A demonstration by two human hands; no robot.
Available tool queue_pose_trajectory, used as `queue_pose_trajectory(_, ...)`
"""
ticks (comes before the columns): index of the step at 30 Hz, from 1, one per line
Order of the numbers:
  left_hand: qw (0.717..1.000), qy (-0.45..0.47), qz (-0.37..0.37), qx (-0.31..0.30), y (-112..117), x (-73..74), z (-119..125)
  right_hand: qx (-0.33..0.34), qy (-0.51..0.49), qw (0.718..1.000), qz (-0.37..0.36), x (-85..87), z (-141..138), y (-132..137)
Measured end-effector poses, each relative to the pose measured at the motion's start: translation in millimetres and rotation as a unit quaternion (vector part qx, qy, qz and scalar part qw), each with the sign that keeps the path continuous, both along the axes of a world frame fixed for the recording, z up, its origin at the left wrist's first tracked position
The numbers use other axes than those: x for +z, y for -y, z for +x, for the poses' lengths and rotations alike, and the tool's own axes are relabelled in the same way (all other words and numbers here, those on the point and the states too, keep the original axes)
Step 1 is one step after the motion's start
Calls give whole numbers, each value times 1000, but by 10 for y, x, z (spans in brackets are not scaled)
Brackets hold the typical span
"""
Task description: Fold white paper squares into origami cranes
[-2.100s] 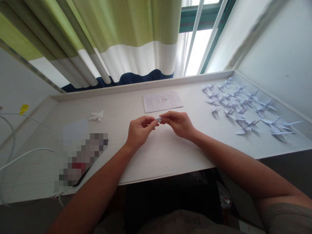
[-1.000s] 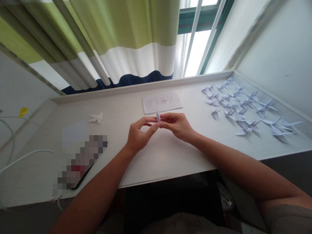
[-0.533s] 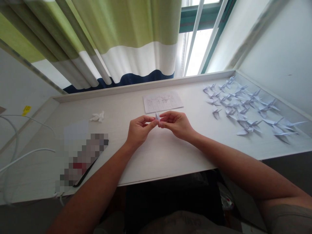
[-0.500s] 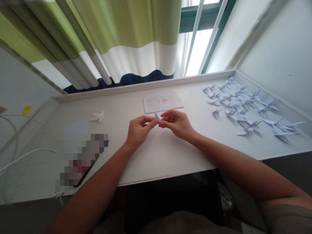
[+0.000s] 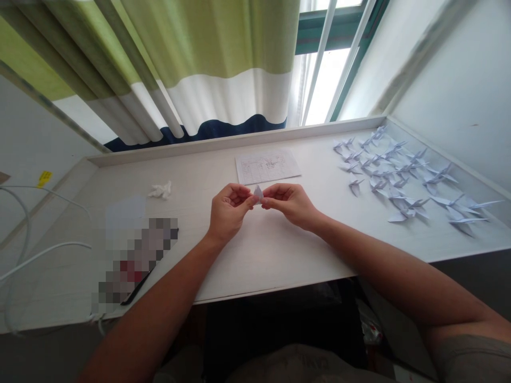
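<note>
A small folded piece of pale lilac paper point(image 5: 258, 193) is pinched between both hands above the middle of the white desk point(image 5: 255, 255). My left hand point(image 5: 229, 211) grips its left side with thumb and fingertips. From the right, my right hand point(image 5: 290, 202) pinches the other side, fingers curled. Both hands hover just over the desk surface, fingertips nearly touching.
Several folded paper cranes point(image 5: 399, 175) lie spread over the desk's right end. A printed sheet point(image 5: 266, 165) lies behind the hands, a crumpled white scrap point(image 5: 160, 190) to the left. White cables point(image 5: 24, 255) and a blurred patch sit at the far left. Curtain and window rise behind.
The folded paper has been turned and worked between my fingertips, from lying flat to standing up as a small point. Both hands stay in the same spot.
</note>
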State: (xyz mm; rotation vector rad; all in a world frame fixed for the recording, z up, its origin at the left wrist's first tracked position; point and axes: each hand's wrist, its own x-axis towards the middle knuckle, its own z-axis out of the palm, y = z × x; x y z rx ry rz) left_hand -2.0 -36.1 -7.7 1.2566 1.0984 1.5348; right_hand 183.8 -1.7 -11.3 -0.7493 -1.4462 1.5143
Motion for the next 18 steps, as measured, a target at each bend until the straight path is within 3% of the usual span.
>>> queue_pose_trajectory(3,1000,-5,-14,-1,5,-6,11,-18,-2,1000,-1,12,0,2)
queue_pose_trajectory(9,989,-38,-82,-119,27,13,-2,-19,1,1000,-14,33,25,1)
queue_pose_trajectory(13,989,-45,-89,-106,47,38,-13,4,10,1000,-10,29,34,1)
queue_pose_trajectory(18,983,-34,-108,-146,48,37,-36,2,34,999,41,36,42,2)
